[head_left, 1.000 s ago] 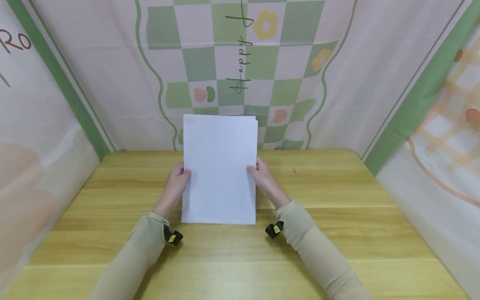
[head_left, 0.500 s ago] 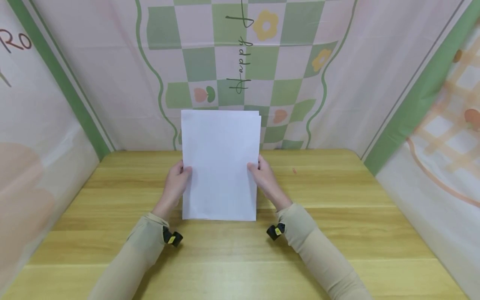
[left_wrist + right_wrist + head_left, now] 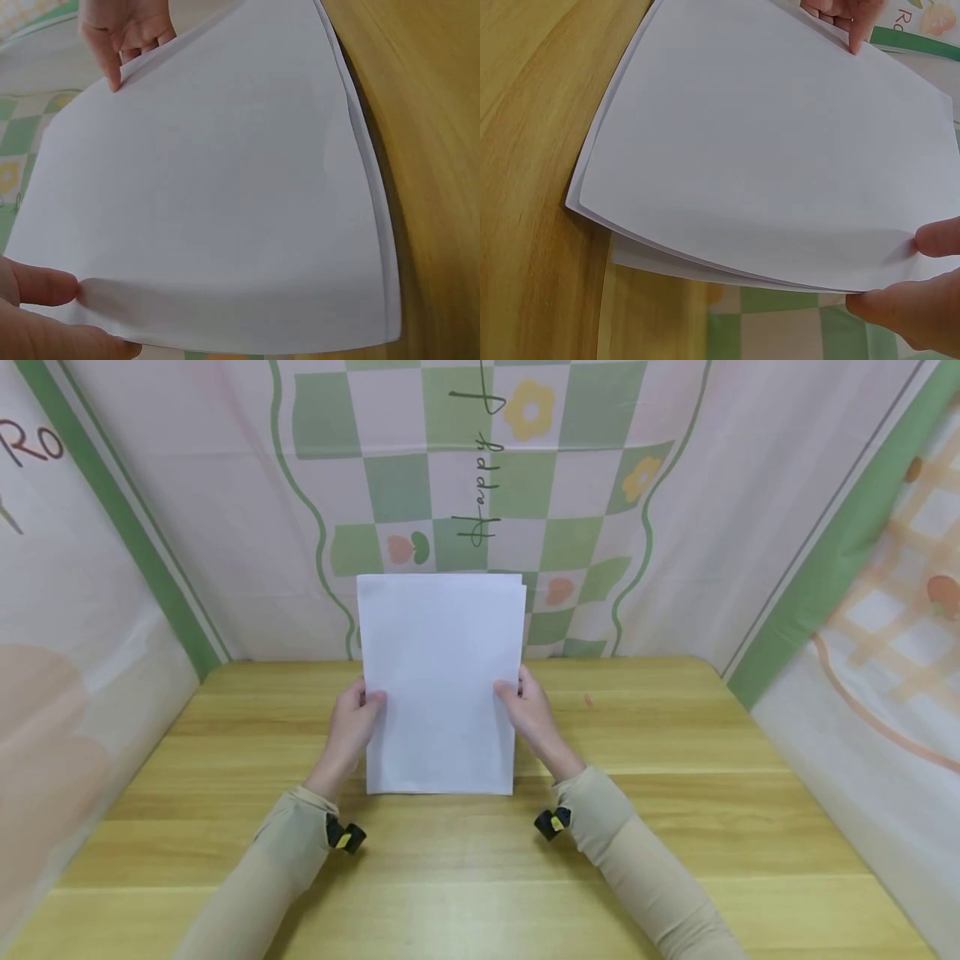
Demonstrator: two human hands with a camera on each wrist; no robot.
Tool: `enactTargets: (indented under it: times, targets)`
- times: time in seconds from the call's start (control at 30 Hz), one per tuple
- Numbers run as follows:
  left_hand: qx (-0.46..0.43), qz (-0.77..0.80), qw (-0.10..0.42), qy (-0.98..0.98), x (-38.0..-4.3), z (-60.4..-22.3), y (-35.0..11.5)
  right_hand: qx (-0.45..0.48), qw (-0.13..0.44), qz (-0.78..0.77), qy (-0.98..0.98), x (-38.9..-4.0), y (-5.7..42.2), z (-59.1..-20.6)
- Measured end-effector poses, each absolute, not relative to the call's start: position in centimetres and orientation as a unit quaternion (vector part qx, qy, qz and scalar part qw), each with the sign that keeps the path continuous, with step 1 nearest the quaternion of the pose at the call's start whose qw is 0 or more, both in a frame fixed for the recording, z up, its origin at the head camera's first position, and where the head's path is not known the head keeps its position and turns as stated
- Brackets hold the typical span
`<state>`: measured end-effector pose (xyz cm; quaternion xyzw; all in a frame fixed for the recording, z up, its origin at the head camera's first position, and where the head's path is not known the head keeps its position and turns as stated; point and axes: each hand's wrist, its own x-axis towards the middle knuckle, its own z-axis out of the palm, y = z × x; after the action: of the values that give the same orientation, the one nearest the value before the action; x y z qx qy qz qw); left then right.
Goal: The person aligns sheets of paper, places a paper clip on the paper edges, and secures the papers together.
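Observation:
Several sheets of white paper (image 3: 442, 693) are held up over the table in the head view, tilted with the far edge raised. My left hand (image 3: 354, 718) grips their left edge, thumb on the front face and fingers behind. At the right edge my right hand (image 3: 531, 714) pinches them the same way. The wrist views show the paper (image 3: 225, 172) bowed a little, its sheets slightly out of line along the near edge. A further sheet (image 3: 660, 262) shows underneath in the right wrist view. The fingertips behind the paper are hidden.
A wood-grain table (image 3: 465, 877) lies below the paper. Behind it hangs a curtain (image 3: 517, 485) with green checks and flowers, and printed cloth (image 3: 855, 693) closes off both sides. A small reddish mark (image 3: 588, 701) is on the table right of the paper.
The paper's top edge has risen and come nearer, and its lower edge has lifted slightly off the table toward the back. Both hands keep their hold and have moved up a little.

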<state>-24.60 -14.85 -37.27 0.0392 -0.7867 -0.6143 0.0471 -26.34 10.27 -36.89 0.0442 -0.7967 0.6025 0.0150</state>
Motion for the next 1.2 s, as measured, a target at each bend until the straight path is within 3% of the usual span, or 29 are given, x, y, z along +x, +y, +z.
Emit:
enactTargets:
  times: [1.2]
  targets:
    - [0.007,-0.646,0.093,-0.758,-23.3,-36.7,-14.2,0.095,0.099,0.607,-0.783,-25.6,10.4,-36.8]
